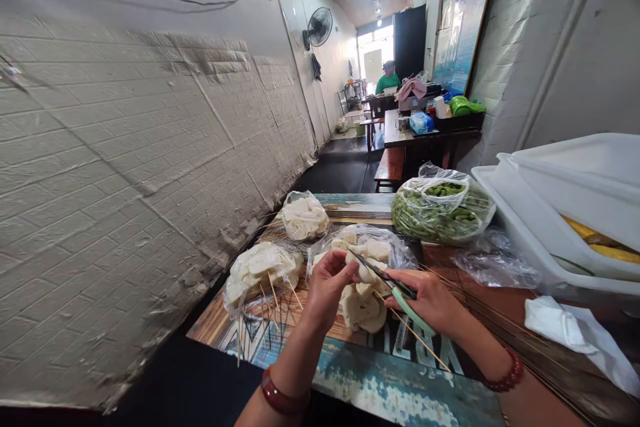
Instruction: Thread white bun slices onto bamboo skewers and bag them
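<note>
My left hand [330, 283] pinches a pale white slice of food [356, 267] above the table. Closed round the handles of a pair of scissors [385, 275] with a light green grip is my right hand [425, 297]; the blades point at the slice. Just beneath lie more white slices [364, 310] by an open clear bag [400, 247], with a wooden skewer [420, 339] sticking out toward me. To the left, a plastic bag of white slices [257, 273] has several skewers poking from it.
Another bag of white slices [305, 215] lies farther back. A bag of green vegetables [445, 210] sits at the back right, near white plastic bins [540, 213] and a crumpled white tissue [557, 323]. A brick-patterned wall [125, 180] bounds the left; a person in green [387, 80] sits far off.
</note>
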Motion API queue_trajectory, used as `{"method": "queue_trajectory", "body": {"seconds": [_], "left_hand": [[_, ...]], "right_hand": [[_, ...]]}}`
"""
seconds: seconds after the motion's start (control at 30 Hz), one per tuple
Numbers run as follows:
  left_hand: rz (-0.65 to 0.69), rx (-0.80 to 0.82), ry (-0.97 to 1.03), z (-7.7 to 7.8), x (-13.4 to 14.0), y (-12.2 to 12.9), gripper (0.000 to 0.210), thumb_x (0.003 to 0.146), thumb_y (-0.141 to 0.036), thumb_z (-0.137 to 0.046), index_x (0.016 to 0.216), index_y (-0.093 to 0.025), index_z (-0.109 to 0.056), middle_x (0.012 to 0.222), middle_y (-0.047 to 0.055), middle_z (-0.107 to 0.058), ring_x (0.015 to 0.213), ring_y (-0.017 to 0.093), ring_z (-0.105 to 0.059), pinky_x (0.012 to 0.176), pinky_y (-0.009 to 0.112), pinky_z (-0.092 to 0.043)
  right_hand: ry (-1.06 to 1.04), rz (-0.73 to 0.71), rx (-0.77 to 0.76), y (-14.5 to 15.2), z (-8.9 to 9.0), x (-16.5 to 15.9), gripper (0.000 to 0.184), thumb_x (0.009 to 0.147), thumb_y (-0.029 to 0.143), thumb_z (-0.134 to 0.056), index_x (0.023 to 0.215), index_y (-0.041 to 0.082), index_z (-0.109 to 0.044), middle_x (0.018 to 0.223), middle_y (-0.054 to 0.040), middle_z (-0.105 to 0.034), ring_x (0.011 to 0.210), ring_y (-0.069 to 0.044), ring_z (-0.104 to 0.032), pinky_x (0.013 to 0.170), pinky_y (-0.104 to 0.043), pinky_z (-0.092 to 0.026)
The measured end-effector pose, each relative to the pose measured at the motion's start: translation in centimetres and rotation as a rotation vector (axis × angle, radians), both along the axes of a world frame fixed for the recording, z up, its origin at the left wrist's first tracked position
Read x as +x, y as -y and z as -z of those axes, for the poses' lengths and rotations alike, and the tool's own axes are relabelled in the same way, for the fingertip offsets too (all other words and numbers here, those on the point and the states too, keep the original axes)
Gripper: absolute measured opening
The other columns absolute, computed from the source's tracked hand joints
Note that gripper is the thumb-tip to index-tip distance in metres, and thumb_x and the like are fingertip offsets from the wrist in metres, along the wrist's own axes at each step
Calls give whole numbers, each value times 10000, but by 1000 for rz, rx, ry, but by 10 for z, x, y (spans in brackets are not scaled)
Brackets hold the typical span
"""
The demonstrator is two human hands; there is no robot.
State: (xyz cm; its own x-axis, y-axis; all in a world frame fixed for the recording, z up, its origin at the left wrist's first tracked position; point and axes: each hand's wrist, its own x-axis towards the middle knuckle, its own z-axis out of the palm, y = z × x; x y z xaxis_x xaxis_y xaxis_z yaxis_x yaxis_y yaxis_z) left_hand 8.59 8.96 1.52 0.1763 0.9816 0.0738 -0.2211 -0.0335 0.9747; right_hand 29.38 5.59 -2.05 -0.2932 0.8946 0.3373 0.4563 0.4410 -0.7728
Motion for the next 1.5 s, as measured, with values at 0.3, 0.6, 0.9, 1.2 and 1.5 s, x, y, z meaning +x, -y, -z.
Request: {"method": "queue_trajectory", "body": {"seconds": [0.3,0.6,0.9,1.2,1.5], "left_hand": [[-24,-178,260,6,-12,-2,452,634,-269,-876,1028,-176,-673,1001,33,-695,752,128,-662,635,237,-560],[27,-332,389,8,-23,9,311,676,-186,-839,891,-122,-624,929,92,-743,748,156,-715,712,237,-583],[-87,-337,404,11,-34,17,376,729,-201,-787,1060,-152,-615,929,72,-731,745,167,-698,632,278,-596],[-116,-247,357,17,-34,15,409,613,-238,-885,945,-119,-677,873,49,-725,701,108,-647,578,176,-488],[-101,-199,367,0,-32,20,521,714,-267,-828,1186,-198,-621,1027,53,-724,855,155,-687,771,275,-560]], "right_hand": [[421,369,19,-11,19,25,383,854,354,-664,1194,183,-704,1124,-130,-748,1004,-313,-718,826,-382,-574],[689,356,119,-14,38,43,348,901,218,-571,1230,155,-668,1041,-137,-746,945,-273,-707,788,-341,-540],[180,230,-33,-4,7,20,320,926,413,-520,845,192,-737,732,-38,-738,656,-174,-656,613,-263,-466],[57,-40,-466,11,4,-17,183,838,349,-607,792,194,-694,567,6,-687,467,-127,-567,477,-224,-394],[-59,100,-155,9,1,-17,299,951,406,-476,833,187,-642,531,30,-570,502,-132,-539,547,-245,-418]]}}
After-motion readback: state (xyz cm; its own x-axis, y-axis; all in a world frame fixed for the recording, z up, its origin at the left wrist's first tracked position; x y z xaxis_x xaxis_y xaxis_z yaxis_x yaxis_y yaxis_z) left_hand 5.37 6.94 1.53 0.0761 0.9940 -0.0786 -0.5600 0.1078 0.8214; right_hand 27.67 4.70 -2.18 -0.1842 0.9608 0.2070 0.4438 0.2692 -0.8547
